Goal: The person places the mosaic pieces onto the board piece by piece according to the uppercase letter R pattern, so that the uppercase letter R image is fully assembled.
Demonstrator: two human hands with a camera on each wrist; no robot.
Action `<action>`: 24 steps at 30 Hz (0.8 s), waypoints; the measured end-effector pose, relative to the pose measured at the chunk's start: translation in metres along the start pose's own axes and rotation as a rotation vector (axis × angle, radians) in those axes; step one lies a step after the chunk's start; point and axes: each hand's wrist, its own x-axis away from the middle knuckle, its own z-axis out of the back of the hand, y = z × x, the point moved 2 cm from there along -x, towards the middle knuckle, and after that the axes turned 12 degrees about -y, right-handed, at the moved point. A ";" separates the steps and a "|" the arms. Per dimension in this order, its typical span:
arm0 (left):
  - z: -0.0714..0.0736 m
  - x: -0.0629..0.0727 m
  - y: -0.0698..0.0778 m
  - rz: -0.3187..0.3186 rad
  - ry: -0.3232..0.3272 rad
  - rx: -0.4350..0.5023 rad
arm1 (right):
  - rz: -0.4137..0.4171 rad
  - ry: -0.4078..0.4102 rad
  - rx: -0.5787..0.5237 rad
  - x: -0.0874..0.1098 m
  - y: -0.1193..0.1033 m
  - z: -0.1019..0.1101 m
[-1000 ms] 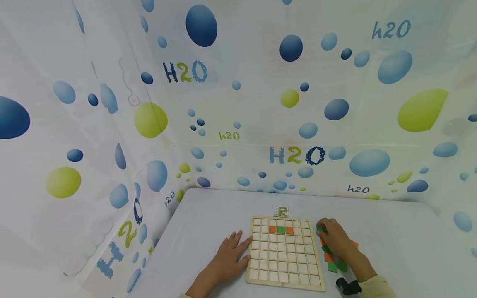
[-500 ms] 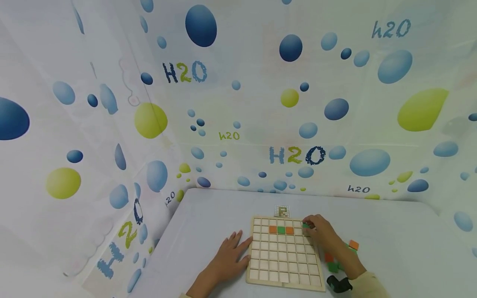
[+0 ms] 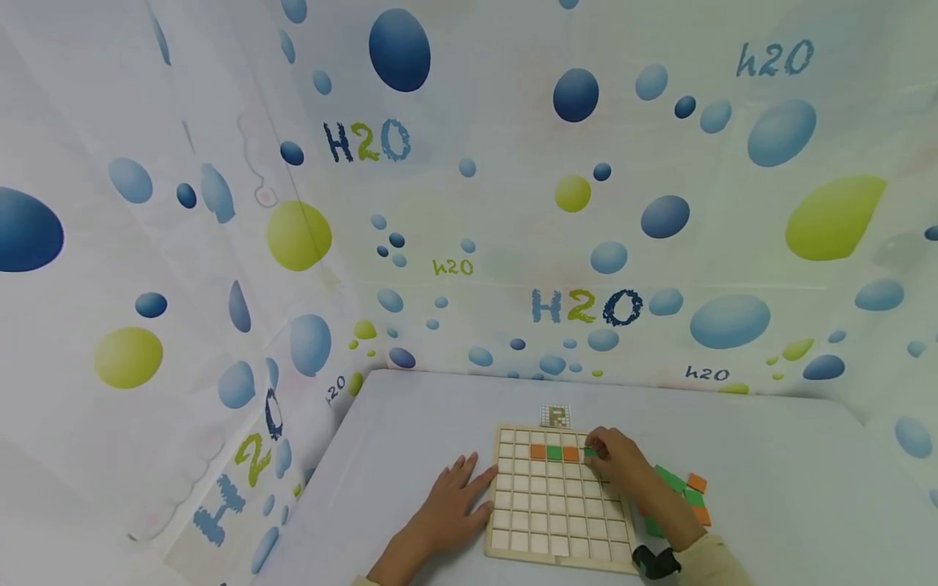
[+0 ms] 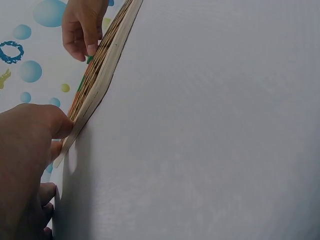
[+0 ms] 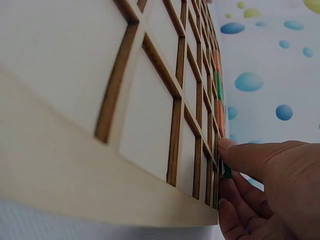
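A square wooden grid board (image 3: 551, 556) lies on the table, with an orange tile (image 3: 538, 452), a green tile (image 3: 554, 452) and another orange tile (image 3: 570, 453) side by side in its second row from the far edge. My right hand (image 3: 617, 457) pinches a green tile (image 3: 589, 452) between thumb and fingers, over the cell just right of that row; the right wrist view shows this tile (image 5: 227, 171) at the fingertips, close to the grid. Spread out flat, my left hand (image 3: 453, 506) rests on the table, thumb and index finger touching the board's left edge.
Right of the board lies a pile of loose green and orange tiles (image 3: 694, 496), partly hidden under the right forearm. A small printed pattern card (image 3: 556, 416) sits at the board's far edge. A black strap device (image 3: 655, 561) is on the right wrist. A patterned curtain (image 3: 498, 203) hangs behind.
My right hand has moved left from the tile pile to the board, carrying a green tile into line with the three placed tiles. The left hand has stayed put.
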 end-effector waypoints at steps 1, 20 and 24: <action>0.000 0.000 0.000 0.000 -0.001 0.000 | -0.001 -0.004 0.000 0.000 0.000 -0.001; -0.001 0.000 0.000 -0.008 0.011 0.000 | 0.052 -0.039 0.032 0.002 -0.003 0.000; -0.001 -0.001 -0.001 -0.007 0.013 -0.003 | 0.033 -0.021 0.041 0.003 -0.004 -0.002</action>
